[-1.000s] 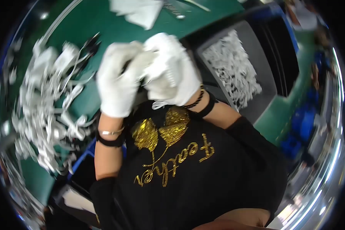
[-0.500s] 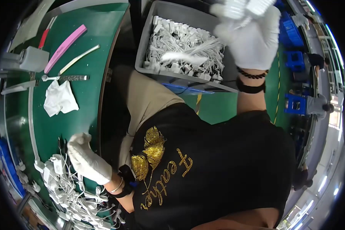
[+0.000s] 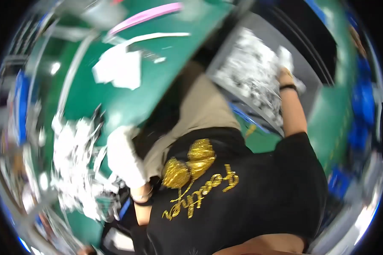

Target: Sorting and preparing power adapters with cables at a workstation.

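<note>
My right hand (image 3: 286,61), in a white glove, reaches into a grey bin (image 3: 307,59) at the upper right. It is beside the heap of white corded power adapters (image 3: 255,57) in there. Motion smears its fingers, and whether it holds anything cannot be seen. Low over the left bench edge is my left hand (image 3: 125,155), also white-gloved, next to a tangled pile of white adapters and cables (image 3: 78,165). Blur hides the shape of its fingers too.
On the green bench (image 3: 166,55) lie a white cloth (image 3: 119,70), a curved pink strip (image 3: 144,17) and a thin pale strip (image 3: 157,35). Blue stools (image 3: 361,106) stand off to the right. The bench edge runs between the pile and the bin.
The view has swung, shifting bench and bin rightward in the picture. My right hand, which held a bundle of white adapters above the bin's far right corner, is now lower, inside the bin.
</note>
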A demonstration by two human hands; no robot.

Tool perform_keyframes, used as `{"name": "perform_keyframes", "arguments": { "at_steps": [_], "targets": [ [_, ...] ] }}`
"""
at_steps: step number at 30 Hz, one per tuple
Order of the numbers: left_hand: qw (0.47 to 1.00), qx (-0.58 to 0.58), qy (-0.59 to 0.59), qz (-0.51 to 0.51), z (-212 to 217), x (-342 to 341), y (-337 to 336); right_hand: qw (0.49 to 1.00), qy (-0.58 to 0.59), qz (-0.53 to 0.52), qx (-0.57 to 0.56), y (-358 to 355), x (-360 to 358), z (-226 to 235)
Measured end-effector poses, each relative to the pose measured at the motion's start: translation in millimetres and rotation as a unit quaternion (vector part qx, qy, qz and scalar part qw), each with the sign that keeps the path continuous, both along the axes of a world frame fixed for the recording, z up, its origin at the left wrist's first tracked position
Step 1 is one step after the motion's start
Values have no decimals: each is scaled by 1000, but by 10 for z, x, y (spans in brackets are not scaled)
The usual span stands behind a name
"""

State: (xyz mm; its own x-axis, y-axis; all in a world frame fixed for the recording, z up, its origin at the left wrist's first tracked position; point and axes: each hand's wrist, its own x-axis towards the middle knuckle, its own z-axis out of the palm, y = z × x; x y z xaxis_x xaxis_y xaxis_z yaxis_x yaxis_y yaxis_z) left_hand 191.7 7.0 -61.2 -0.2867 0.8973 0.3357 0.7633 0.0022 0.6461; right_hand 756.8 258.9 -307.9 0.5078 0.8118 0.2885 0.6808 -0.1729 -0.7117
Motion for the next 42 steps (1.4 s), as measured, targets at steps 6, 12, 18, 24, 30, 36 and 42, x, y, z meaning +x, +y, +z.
{"name": "perform_keyframes", "arguments": {
  "at_steps": [6, 12, 18, 24, 30, 36, 42],
  "targets": [
    [964, -25, -231, 125, 289, -240, -320, 972, 159, -117, -124, 93, -41, -928],
    [971, 57, 65, 225, 1016, -1172, -520, 995, -63, -60, -40, -59, -1158, 536],
    [909, -193, 366, 44, 1021, -1887, 226, 891, 194, 396, 107, -1037, -3517, 2567],
    [904, -255, 331, 92, 918, -2099, 189, 735, 229, 639, -20, -1212, -4631, 2874],
    [948, 199, -143, 202, 1448, -1989, -602, 664, -3, 747, 32, -1114, -5509, 2648],
    [926, 280, -200, 157, 1281, -1837, -1026, 645, -234, 707, 170, -1263, -5944, 2826],
    [741, 400, -522, 131, 727, -1628, -1293, 641, -178, 739, 108, -1830, -6232, 3412]
  ]
}}
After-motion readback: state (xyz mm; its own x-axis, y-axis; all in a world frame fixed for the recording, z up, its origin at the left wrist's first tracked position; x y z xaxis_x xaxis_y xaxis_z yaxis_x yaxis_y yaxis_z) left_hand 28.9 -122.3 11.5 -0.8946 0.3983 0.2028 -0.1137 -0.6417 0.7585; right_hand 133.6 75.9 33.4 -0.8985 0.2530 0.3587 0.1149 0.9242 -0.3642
